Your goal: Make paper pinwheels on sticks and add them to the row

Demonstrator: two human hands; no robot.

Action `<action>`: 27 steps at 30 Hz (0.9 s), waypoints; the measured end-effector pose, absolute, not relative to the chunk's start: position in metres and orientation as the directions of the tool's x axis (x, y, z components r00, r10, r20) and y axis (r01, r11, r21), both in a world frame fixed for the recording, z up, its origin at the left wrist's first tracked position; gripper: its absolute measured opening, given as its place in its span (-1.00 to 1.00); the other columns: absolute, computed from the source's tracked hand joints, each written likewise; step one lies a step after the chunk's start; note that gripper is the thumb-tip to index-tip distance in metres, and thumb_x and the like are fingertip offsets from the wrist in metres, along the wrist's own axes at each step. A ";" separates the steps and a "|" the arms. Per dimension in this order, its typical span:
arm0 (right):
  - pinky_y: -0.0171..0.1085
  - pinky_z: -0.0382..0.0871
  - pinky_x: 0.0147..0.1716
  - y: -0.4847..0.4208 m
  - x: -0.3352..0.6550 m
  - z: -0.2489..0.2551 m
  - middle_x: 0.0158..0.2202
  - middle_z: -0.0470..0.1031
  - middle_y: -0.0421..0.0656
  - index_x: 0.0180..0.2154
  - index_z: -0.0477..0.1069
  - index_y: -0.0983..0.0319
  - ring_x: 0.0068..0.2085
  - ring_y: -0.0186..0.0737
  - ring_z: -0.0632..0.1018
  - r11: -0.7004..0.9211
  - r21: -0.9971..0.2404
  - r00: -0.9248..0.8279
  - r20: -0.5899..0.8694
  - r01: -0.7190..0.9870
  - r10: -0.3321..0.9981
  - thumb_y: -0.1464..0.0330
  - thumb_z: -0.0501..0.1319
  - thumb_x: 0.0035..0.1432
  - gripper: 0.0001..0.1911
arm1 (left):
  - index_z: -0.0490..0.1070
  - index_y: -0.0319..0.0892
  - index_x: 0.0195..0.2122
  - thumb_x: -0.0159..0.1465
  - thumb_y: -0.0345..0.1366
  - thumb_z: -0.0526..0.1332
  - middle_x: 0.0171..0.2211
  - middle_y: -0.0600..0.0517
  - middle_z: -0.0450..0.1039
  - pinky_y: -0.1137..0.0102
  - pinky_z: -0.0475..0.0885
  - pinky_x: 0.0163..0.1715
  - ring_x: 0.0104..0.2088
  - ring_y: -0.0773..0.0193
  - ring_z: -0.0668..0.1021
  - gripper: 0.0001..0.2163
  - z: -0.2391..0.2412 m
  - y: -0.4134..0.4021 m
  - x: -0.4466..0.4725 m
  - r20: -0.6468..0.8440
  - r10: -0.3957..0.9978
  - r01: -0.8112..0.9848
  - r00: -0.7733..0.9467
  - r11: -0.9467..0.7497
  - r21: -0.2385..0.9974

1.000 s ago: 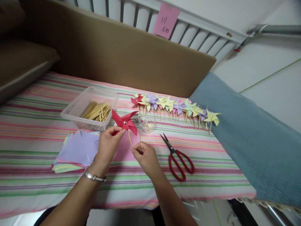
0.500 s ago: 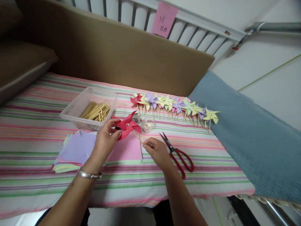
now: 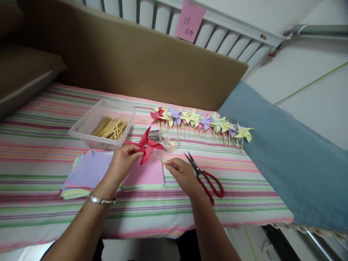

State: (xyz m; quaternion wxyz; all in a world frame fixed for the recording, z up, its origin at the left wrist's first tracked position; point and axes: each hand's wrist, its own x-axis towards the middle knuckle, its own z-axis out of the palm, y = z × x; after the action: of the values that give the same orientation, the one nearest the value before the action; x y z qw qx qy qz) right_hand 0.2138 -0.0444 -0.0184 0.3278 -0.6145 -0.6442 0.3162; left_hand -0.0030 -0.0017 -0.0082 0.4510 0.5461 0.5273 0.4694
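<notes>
A red paper pinwheel (image 3: pixel 146 145) on a thin wooden stick hangs just above the striped tablecloth (image 3: pixel 40 159). My left hand (image 3: pixel 122 163) pinches one of its blades at the left edge. My right hand (image 3: pixel 181 173) is closed on the lower end of the stick, which slants down to the right. Under both hands lies a pink paper square (image 3: pixel 145 174) on a stack of coloured sheets (image 3: pixel 88 173).
A clear plastic tub (image 3: pixel 102 125) of wooden sticks stands at the back left. A row of finished pinwheels (image 3: pixel 202 123) lies behind. Red-handled scissors (image 3: pixel 208 179) lie open right of my right hand. A small clear cup (image 3: pixel 170 144) and a pin box (image 3: pixel 155 137) sit beyond the pinwheel.
The pinwheel has turned, its blades rotated and its stick swung from near upright to slanting right. My right hand moved right and up, toward the scissors.
</notes>
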 end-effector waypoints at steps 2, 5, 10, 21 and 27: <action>-0.30 0.30 -0.32 -0.044 0.213 -0.017 -0.38 0.53 -0.18 -0.34 0.50 0.19 -0.33 -0.25 0.51 0.068 -0.798 -0.050 0.047 0.599 0.998 0.39 0.17 0.06 -0.87 | 0.46 -0.16 -0.58 -0.01 -0.31 0.29 -0.57 0.09 0.43 0.40 0.27 -0.39 -0.48 0.30 0.41 -0.93 -0.007 -0.002 -0.002 0.031 0.999 0.131 0.007 -0.032 0.991; -0.29 0.30 -0.29 -0.044 0.211 -0.015 -0.36 0.53 -0.17 -0.34 0.51 0.19 -0.31 -0.24 0.51 0.081 -0.793 -0.067 0.050 0.604 0.996 0.40 0.16 0.06 -0.85 | 0.43 -0.16 -0.60 0.00 -0.31 0.29 -0.59 0.10 0.41 0.40 0.27 -0.38 -0.49 0.31 0.40 -0.90 -0.005 -0.003 -0.001 0.024 1.000 0.101 0.019 -0.026 0.995; -0.30 0.29 -0.37 -0.045 0.208 -0.017 -0.42 0.50 -0.19 -0.40 0.47 0.20 -0.37 -0.25 0.48 -0.015 -0.825 0.021 -0.004 0.565 1.000 0.36 0.17 0.03 -0.89 | 0.47 -0.18 -0.44 0.01 -0.31 0.31 -0.44 0.04 0.50 0.37 0.34 -0.31 -0.38 0.26 0.48 -0.91 -0.006 -0.003 0.001 0.063 0.998 0.045 0.004 -0.063 0.997; -0.34 0.25 -0.53 -0.045 0.182 -0.017 -0.61 0.37 -0.27 -0.48 0.41 0.23 -0.55 -0.33 0.37 -0.203 -0.952 0.197 -0.158 0.231 0.967 0.33 0.20 -0.11 -0.89 | 0.44 -0.18 -0.31 0.03 -0.20 0.35 -0.34 0.00 0.51 0.35 0.38 -0.27 -0.33 0.25 0.51 -0.76 -0.017 -0.010 0.016 0.082 0.982 -0.114 -0.167 -0.102 0.988; -0.35 0.28 -0.56 -0.052 0.163 -0.020 -0.62 0.35 -0.29 -0.47 0.37 0.22 -0.57 -0.35 0.38 -0.206 -0.971 0.142 -0.189 0.120 0.972 0.33 0.19 -0.11 -0.90 | 0.46 -0.18 -0.31 -0.02 -0.20 0.38 -0.35 0.03 0.51 0.37 0.35 -0.27 -0.34 0.28 0.49 -0.73 -0.019 -0.011 0.023 0.035 0.979 -0.122 -0.202 -0.060 0.991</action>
State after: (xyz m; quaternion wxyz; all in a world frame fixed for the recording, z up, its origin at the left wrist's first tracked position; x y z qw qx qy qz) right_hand 0.1633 -0.0520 -0.0199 0.4445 -0.6111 -0.4464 0.4792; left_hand 0.0232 -0.0112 -0.0195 0.4661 0.4261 0.5026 0.5904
